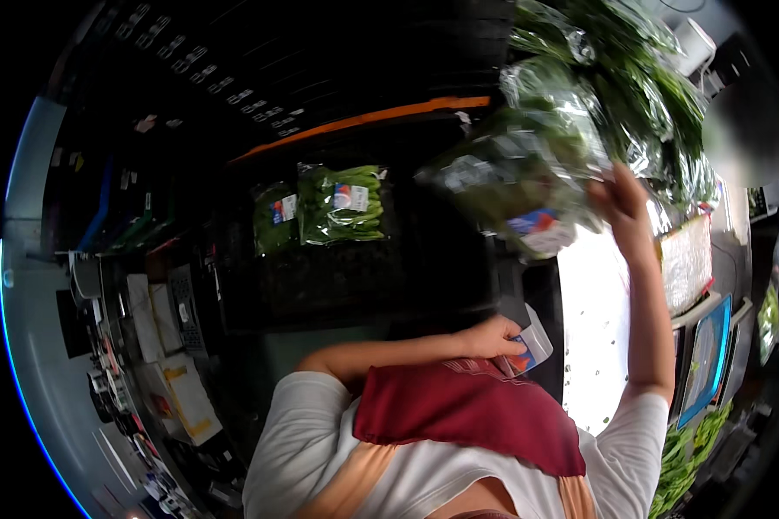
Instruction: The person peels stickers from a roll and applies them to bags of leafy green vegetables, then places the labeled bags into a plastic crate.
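Observation:
My right hand (623, 201) grips the edge of a clear plastic bag of leafy greens (526, 162), which is raised at the upper right and blurred. This bag bears a blue, red and white label. Close against my maroon apron, my left hand (493, 337) pinches a folded piece of printed labels (535, 347). Ahead of me, a dark crate (337, 285) contains two flat bags: a wide bag of green stalks (341, 204) and a darker bag of greens (274, 217) to its left. Both carry similar labels.
More bagged greens (642, 84) are piled at the upper right. Below them are a bright white work surface (594, 324) with leaf scraps, and a blue-rimmed tray (706, 363). An orange edge (363, 123) runs behind the crate. Foam boxes (185, 399) stand at left.

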`<state>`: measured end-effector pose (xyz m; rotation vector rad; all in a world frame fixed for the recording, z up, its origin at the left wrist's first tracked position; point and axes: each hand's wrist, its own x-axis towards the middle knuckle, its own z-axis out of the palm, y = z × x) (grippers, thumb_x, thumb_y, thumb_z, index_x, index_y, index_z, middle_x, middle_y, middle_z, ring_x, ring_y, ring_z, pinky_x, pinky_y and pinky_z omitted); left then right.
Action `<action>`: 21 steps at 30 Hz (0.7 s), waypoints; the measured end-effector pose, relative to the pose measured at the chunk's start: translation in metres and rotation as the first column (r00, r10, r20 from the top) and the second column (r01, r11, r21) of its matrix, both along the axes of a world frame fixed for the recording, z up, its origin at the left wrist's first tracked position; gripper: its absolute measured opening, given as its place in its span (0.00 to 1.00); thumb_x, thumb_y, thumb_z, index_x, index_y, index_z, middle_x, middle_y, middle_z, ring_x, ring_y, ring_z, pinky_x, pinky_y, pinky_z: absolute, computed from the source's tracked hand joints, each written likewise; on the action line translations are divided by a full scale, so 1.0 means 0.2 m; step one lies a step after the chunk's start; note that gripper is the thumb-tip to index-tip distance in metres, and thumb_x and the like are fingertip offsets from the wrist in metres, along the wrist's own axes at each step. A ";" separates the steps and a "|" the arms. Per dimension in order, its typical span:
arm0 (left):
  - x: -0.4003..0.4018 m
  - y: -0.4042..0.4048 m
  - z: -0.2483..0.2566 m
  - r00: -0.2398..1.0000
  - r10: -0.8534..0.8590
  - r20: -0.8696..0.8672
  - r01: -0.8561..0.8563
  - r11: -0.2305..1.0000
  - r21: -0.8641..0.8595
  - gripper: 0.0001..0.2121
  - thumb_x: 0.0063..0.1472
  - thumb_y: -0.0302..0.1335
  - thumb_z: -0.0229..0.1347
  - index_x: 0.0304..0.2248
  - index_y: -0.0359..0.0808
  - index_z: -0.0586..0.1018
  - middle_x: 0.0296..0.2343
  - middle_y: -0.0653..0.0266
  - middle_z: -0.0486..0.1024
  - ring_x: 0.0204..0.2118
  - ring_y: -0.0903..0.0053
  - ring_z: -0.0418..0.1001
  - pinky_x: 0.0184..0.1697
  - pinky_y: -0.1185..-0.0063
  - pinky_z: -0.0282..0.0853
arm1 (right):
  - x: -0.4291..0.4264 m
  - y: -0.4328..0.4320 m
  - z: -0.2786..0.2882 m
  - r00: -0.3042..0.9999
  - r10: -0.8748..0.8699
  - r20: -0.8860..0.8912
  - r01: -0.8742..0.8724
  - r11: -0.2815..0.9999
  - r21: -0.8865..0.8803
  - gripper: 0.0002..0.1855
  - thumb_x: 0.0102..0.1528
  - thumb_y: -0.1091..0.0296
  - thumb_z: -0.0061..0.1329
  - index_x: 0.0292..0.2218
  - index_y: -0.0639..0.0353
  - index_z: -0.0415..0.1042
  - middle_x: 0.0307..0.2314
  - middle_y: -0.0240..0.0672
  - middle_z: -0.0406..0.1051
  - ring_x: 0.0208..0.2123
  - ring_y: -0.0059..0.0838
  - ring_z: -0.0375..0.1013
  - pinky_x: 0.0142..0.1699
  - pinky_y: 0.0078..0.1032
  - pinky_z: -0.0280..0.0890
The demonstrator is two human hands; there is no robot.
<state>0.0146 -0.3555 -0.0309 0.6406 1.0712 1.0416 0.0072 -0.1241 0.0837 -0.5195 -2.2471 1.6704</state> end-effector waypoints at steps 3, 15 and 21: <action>-0.03 -0.07 -0.01 0.989 0.091 0.116 -0.090 0.996 -0.016 0.10 0.49 0.27 0.51 0.26 0.25 0.71 0.22 0.64 0.71 0.25 0.85 0.66 0.28 0.86 0.62 | -0.50 -0.20 -0.16 0.891 0.453 0.042 -0.455 0.888 0.067 0.04 0.49 0.74 0.40 0.30 0.62 0.61 0.24 0.27 0.62 0.27 0.15 0.61 0.32 0.15 0.58; -0.21 -0.15 0.03 0.968 0.183 0.169 -0.165 0.980 -0.114 0.09 0.52 0.24 0.46 0.31 0.25 0.70 0.27 0.60 0.71 0.29 0.79 0.70 0.34 0.84 0.65 | -0.60 -0.13 -0.25 0.930 0.084 -0.358 0.128 0.839 0.529 0.14 0.39 0.74 0.48 0.32 0.60 0.65 0.28 0.41 0.65 0.31 0.39 0.64 0.36 0.28 0.60; -0.15 -0.08 0.06 0.963 0.169 0.209 -0.133 0.976 -0.175 0.09 0.53 0.22 0.45 0.32 0.24 0.70 0.28 0.58 0.71 0.30 0.77 0.70 0.36 0.83 0.65 | -0.21 0.79 -0.07 0.634 -0.729 -0.259 0.397 0.020 0.918 0.30 0.39 0.61 0.50 0.44 0.54 0.56 0.43 0.42 0.56 0.44 0.37 0.56 0.44 0.33 0.53</action>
